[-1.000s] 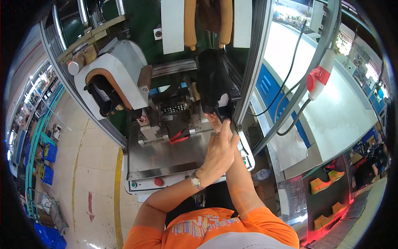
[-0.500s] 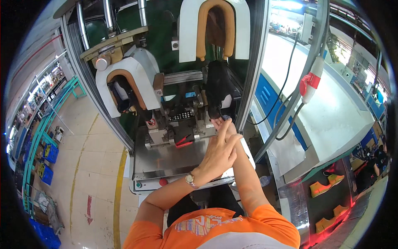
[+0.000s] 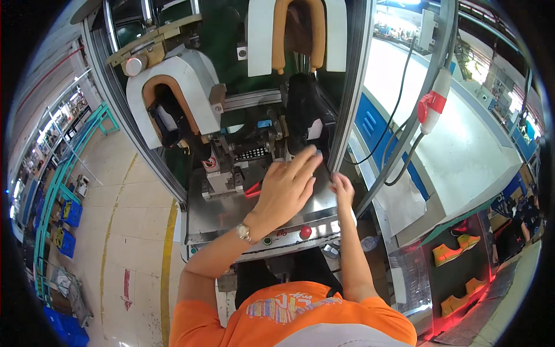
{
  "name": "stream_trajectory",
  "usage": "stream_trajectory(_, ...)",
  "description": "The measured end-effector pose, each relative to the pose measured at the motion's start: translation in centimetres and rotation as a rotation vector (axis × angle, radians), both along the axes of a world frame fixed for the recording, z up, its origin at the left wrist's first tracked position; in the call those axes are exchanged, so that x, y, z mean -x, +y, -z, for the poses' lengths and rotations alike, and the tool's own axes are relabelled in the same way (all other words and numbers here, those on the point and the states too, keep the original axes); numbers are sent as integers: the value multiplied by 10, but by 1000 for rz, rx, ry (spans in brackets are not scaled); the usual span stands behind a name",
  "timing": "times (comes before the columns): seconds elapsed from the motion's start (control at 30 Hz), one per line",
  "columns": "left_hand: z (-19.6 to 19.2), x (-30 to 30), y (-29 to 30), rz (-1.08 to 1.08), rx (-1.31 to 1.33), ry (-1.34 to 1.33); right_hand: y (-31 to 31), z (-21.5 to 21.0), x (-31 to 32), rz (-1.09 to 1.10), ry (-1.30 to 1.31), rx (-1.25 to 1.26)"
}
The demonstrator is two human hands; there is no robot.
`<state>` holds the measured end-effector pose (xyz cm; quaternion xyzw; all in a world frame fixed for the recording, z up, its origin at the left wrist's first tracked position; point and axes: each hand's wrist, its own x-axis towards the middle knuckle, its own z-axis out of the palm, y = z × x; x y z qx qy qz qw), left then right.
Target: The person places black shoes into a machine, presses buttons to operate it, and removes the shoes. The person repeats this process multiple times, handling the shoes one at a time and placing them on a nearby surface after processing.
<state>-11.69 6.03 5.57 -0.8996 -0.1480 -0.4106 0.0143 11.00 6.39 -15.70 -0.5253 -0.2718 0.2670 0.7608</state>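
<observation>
Nearest the camera, below the orange shirt (image 3: 300, 315), both forearms rise from the lower edge toward a steel machine bed (image 3: 222, 208). Along its front lip sit a red push button (image 3: 305, 232) and a small green one beside it.

On that bed the left hand (image 3: 283, 188) lies flat and loose — fingers spread and stretched up and to the right, a wristwatch (image 3: 243, 232) at the wrist. It pinches nothing; its fingertips (image 3: 312, 155) reach the lower edge of the black shoe (image 3: 303, 113), touching or all but touching it. I cannot tell which. A red-handled tool (image 3: 252, 189) lies just under the palm's left side, apart from the fingers.

Just to the right, the right hand (image 3: 342, 188) rests by the bed's right edge, against the grey upright post (image 3: 350, 98). Its fingers are bent together, but whether they grip anything is hidden from this angle.

Beyond the hands, the black shoe stands mounted on the machine with its long axis running up and away from the person — straight ahead of the left fingertips, up and to the left of the right hand. The left hand is the nearer of the two.

Farther back, a white horseshoe-shaped clamp with a tan lining (image 3: 298, 34) hangs above the shoe, and a second such clamp (image 3: 173, 95) sits well to the left, holding another dark shoe.
</observation>
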Motion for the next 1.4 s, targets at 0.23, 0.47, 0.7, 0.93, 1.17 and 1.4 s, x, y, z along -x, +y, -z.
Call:
stream_trajectory(0.23,27,-29,-5,-290,-63,133,65,-66,48,-707,805,-324)
stream_trajectory(0.47,32,-44,-9,-305,19,73,73,-65,41,-721,864,-290)
stream_trajectory(0.7,35,-47,-10,-274,146,110,88,-38,41,-599,763,-294)
stream_trajectory(0.93,32,-45,-9,-243,156,98,96,-30,35,-526,699,-280)
stream_trajectory(1.17,-4,32,19,-14,94,-237,11,15,-15,18,-146,135)
stream_trajectory(1.4,-68,157,112,-608,-184,-653,-109,125,-36,111,-266,490)
